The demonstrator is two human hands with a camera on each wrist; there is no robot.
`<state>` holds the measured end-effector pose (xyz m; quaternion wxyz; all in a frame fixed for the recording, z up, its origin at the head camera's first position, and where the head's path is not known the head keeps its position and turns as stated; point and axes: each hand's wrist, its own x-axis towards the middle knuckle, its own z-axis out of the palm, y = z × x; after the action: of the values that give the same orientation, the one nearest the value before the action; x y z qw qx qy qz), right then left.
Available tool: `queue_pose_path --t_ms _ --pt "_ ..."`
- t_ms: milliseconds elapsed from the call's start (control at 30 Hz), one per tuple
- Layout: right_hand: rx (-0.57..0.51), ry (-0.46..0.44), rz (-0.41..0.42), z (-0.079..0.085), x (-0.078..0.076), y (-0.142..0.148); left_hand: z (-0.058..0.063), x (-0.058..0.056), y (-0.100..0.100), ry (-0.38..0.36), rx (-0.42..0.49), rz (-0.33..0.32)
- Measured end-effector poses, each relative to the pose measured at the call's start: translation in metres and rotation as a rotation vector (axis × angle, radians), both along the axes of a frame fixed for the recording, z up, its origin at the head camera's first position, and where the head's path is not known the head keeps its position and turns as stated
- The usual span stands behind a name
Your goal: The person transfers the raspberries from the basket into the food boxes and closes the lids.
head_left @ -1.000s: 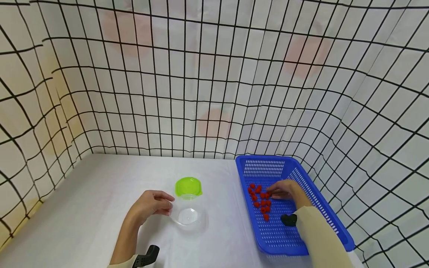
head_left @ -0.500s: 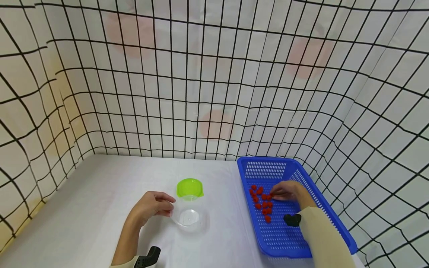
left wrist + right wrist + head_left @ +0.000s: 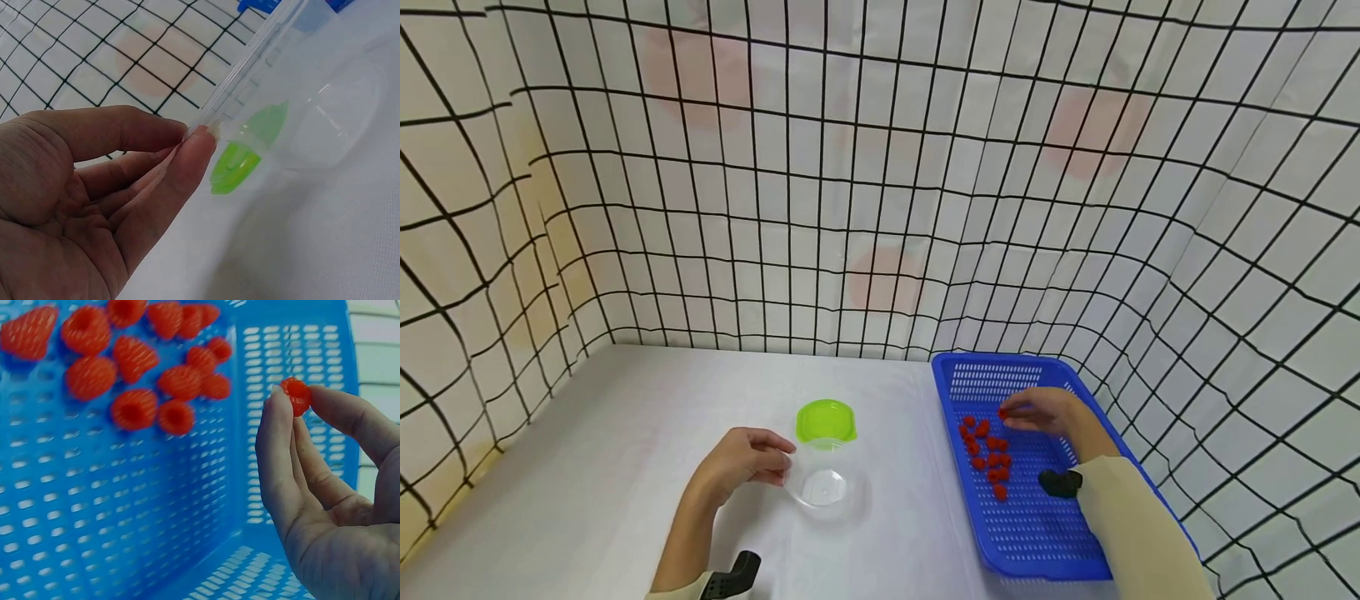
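My right hand pinches one red raspberry between thumb and fingertips, held over the blue basket. Several more raspberries lie together on the basket's perforated floor, toward its left side. At the middle of the table, my left hand pinches the rim of a clear plastic bowl between thumb and fingers. In the left wrist view the bowl shows bare inside, with its round base on the white cloth. A bright green lid lies just behind the bowl, partly seen through its clear wall.
A white cloth covers the table. Behind and at both sides rise white walls with black grid netting. The basket's raised rim stands between the raspberries and the bowl.
My right hand has lifted a raspberry off the group and moved up and slightly back with it. The left hand keeps its grip on the bowl; the view has shifted slightly.
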<state>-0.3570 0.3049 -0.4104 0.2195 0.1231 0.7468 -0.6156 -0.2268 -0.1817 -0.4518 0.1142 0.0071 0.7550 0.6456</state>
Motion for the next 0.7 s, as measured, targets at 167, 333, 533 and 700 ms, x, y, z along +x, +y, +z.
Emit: queue_pose_path --t_ms 167,333,533,700 --pt "0.009 0.049 0.074 0.018 -0.001 -0.01 0.0 -0.001 0.0 0.004 0.005 -0.011" --pt "0.008 0.085 0.108 0.041 -0.001 -0.02 0.002 -0.001 0.001 0.005 0.02 -0.016" --pt "0.039 0.143 0.185 0.065 0.0 -0.041 0.001 -0.001 0.002 0.002 0.025 -0.015" --pt "0.032 0.156 0.217 0.08 0.002 -0.062 0.0 -0.001 0.002 0.005 0.026 -0.012"
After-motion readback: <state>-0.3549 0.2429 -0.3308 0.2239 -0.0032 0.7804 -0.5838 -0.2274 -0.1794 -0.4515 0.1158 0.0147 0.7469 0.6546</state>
